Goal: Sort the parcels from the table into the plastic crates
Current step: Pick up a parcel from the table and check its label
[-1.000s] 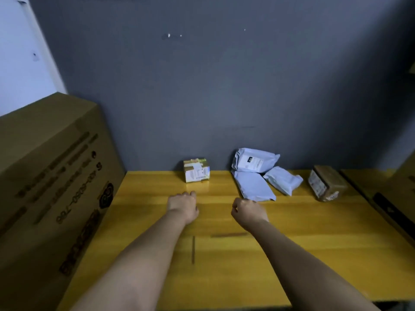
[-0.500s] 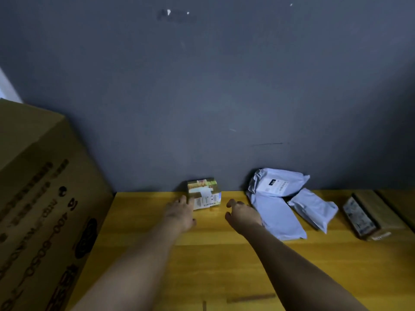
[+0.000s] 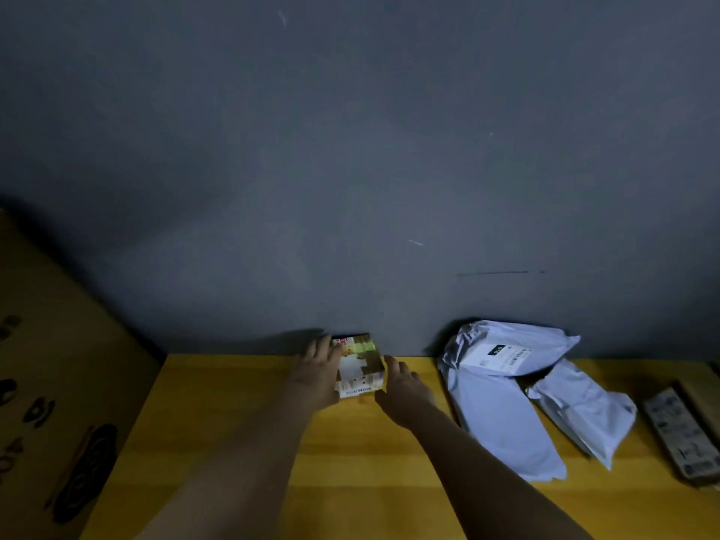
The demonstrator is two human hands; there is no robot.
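Two bare forearms reach from the near edge across a yellow wooden table point(image 3: 241, 442) toward a small printed box point(image 3: 360, 366), the parcel in play, which sits at the far edge, close against the grey wall point(image 3: 350, 169). The left hand point(image 3: 317, 370) lies along the box's left side with fingers straight and held together, touching it. The right hand point(image 3: 403, 387) is just beside the box's right side, fingers extended and loosely together; whether they touch the cardboard cannot be told. Neither hand has yet curled round it.

The box looks stiff-sided and, judging by its size, light. Its square faces should take a firm squeeze, so the two opposite side walls offer the natural hold; one hand across the top would likely serve too. Its surface looks smooth, so it may slip under a loose grip.

To the right, well apart from the box, three soft grey mailer bags point(image 3: 502, 403) lie overlapped, one showing a white label; these would probably sag when lifted. Further right, at the frame edge, rests a brown taped carton point(image 3: 682, 434). A large cardboard box point(image 3: 70, 403) stands at the left. Nothing lies between the hands and the box. No plastic crate is in view.
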